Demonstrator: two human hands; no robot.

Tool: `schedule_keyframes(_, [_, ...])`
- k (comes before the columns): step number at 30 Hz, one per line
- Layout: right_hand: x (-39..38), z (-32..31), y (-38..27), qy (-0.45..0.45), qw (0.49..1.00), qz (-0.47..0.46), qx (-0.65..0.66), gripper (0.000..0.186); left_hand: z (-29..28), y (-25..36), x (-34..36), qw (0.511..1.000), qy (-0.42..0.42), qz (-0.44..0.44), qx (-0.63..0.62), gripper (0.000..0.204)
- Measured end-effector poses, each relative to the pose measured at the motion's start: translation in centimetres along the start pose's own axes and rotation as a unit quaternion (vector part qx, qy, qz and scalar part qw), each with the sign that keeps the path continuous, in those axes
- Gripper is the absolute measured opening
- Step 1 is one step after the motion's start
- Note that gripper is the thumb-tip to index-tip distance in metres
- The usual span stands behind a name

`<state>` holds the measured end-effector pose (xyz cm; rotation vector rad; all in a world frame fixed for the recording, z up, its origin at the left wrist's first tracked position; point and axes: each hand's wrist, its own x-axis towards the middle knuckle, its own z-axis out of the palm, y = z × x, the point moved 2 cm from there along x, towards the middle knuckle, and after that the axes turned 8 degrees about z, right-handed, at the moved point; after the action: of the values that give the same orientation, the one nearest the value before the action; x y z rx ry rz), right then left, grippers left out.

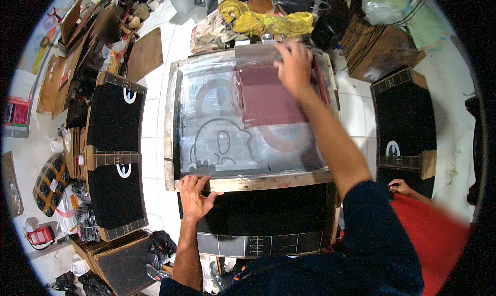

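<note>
Right hand [293, 68] clamped on one squeegee [258, 55], left hand [195, 195] flat on one screen frame [258, 182].

White tiled floor [155, 120] all round; stacked brown boards [374, 48] at two o'clock, yellow cloth [268, 22] at twelve, cluttered goods [67, 89] along nine o'clock

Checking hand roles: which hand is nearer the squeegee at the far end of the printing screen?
Right. The right hand grips the squeegee; the left hand presses the screen frame's near edge.
</note>
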<state>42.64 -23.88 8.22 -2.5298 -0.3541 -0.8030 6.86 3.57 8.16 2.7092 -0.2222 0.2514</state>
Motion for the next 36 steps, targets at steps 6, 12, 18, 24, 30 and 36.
schedule_keyframes(6, [-21.3,-15.4,-9.0,-0.103,0.987,0.045,0.115,0.045,-3.1,1.4,1.4,1.0,-0.017,0.024,0.001,0.052])
schedule_keyframes(12, [-12.7,-21.7,-13.4,0.026,0.999,0.003,0.02,0.04,-16.0,3.3,6.8,0.98,0.111,0.151,0.074,0.063])
schedule_keyframes(18, [1.5,-26.7,-17.1,0.078,0.996,0.028,-0.017,0.029,-11.7,-13.4,-3.8,0.879,0.467,-0.097,0.003,0.048])
schedule_keyframes(24, [9.7,-27.9,-16.8,0.002,0.991,0.109,-0.082,0.051,16.4,-17.8,-36.7,0.864,-0.226,-0.388,-0.227,0.053])
schedule_keyframes(30, [15.3,-28.2,-15.5,-0.043,0.989,0.112,-0.092,0.057,24.9,-4.4,-47.7,0.854,-0.046,-0.441,-0.273,0.055])
schedule_keyframes(36, [17.8,-28.4,-14.3,-0.049,0.988,0.108,-0.096,0.056,22.4,-3.2,-47.8,0.839,0.035,-0.449,-0.307,0.047])
